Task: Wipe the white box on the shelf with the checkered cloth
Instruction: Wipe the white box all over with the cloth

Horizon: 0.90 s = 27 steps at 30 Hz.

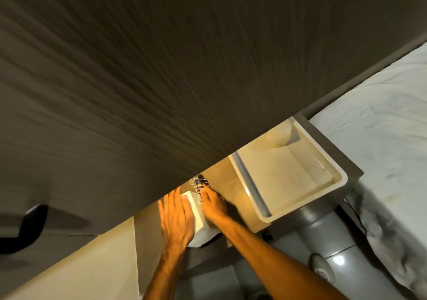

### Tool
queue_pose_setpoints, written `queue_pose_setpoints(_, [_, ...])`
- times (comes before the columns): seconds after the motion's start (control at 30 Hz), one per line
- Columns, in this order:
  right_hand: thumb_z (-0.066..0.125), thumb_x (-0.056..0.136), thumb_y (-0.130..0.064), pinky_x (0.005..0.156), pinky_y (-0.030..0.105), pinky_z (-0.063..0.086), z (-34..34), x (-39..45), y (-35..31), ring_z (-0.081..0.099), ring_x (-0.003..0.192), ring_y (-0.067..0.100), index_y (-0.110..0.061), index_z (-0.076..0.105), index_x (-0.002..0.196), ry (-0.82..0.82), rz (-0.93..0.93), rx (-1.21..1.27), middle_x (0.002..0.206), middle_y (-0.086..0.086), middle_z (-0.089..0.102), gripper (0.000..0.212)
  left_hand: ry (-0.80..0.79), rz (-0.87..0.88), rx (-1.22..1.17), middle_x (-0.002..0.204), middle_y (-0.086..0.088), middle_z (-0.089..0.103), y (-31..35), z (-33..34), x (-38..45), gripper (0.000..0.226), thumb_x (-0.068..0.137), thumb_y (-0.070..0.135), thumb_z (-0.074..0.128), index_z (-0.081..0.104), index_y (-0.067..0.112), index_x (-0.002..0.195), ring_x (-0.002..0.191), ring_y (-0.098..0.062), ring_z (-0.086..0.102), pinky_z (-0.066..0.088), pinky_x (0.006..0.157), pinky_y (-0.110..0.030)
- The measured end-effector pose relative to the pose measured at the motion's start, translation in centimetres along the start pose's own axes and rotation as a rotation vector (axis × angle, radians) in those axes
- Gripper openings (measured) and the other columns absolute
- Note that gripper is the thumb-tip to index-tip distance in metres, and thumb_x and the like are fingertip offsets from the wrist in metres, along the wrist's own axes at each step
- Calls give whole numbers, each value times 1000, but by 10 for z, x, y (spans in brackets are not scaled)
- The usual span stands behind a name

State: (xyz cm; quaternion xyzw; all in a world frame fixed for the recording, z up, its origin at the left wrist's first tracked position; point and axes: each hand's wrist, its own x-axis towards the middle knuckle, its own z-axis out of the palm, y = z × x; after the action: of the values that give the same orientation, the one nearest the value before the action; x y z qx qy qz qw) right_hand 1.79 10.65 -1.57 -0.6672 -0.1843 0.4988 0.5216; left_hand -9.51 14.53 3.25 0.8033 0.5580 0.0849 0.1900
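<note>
**Q:** Where did the white box sit, and how were my hands placed on it?

**A:** The white box (199,216) stood on the wooden shelf (227,188), under the edge of a large dark grained panel (184,68) that filled the upper part of the view. My left hand (176,218) lay flat against the box's left face, fingers extended and spread, bracing it. My right hand (213,203) was on the box's right side, its fingers closed around the checkered cloth (199,184), which was bunched at the box's far upper edge. The two hands were apart, with the box between them.

**Q:** What else lay around it?

**A:** To the right of the box, on the same shelf, was a cream-coloured rectangular tray (288,177) with a raised rim; a rounded pale object (278,134) rested in its far corner, partly hidden by the panel. Further right was a bed with a rumpled white sheet (381,126). Below the shelf a grey floor (342,242) showed, with a small round fitting (322,268) on it. At lower left, a dark handle (25,228) was visible on the panel. Warm light fell across the shelf and both forearms.
</note>
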Motion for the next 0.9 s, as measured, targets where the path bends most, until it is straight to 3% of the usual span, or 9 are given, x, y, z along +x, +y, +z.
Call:
queue_pose_setpoints(0.07, [36,106,-37,91,27,46,-1,-18,16,61,112,18,-30,59,133,13,-35,-18,131,4,66,36,-11,25,21,163,-3,27,-1,1,0,114,72,92,-1,24,18,154,154,-19,15,-23,110,-6])
queue_pose_setpoints(0.17, [36,106,-37,107,31,45,-2,-38,18,55,130,17,-33,47,145,-10,-197,-18,145,1,57,41,-12,41,55,164,-8,26,0,0,-2,109,77,87,-1,24,14,154,153,-20,17,-12,118,-10])
queue_pose_setpoints(0.2, [36,105,-36,113,34,42,-2,-36,10,50,136,18,-32,43,148,-50,-248,-1,149,1,53,44,-16,48,34,163,-10,28,0,0,-3,107,80,85,2,25,12,154,151,-17,18,-7,117,-7])
queue_pose_setpoints(0.27, [37,105,-32,118,40,37,-2,-24,-9,46,140,20,-29,41,150,-124,-291,-10,152,3,50,45,-22,18,-69,164,-9,25,5,1,-5,108,79,87,9,23,11,155,150,-11,14,-12,108,4])
queue_pose_setpoints(0.37, [39,106,-29,110,37,44,-3,-1,-21,56,130,26,-21,54,141,-90,-147,-18,142,9,59,38,6,13,24,166,-1,20,6,0,-3,93,84,78,6,20,20,156,154,-15,10,-26,107,-1])
queue_pose_setpoints(0.47, [37,107,-33,97,35,50,-5,1,-6,62,116,24,-21,62,130,-39,35,-10,128,10,67,36,8,16,44,166,-1,19,3,3,-1,103,78,85,-1,19,20,156,155,-18,9,-28,105,-2])
queue_pose_setpoints(0.63, [39,105,-38,85,18,46,7,-32,19,63,107,10,-31,56,137,34,-128,12,126,0,67,36,-15,-33,-105,166,-8,19,-8,6,-1,129,62,99,7,18,12,156,151,-13,10,-18,94,13])
queue_pose_setpoints(0.77, [37,106,-38,99,27,44,13,-12,-12,58,127,19,-30,50,142,-47,-211,-1,139,1,61,39,39,41,99,166,-4,18,1,6,-2,98,84,80,4,20,16,156,155,-20,9,-26,106,-2])
queue_pose_setpoints(0.9, [36,107,-33,102,35,47,6,14,-17,59,125,26,-22,58,136,-35,-79,-19,135,8,64,38,25,-32,104,168,-1,14,3,5,-2,73,96,61,20,16,22,157,156,-18,5,-21,113,-13])
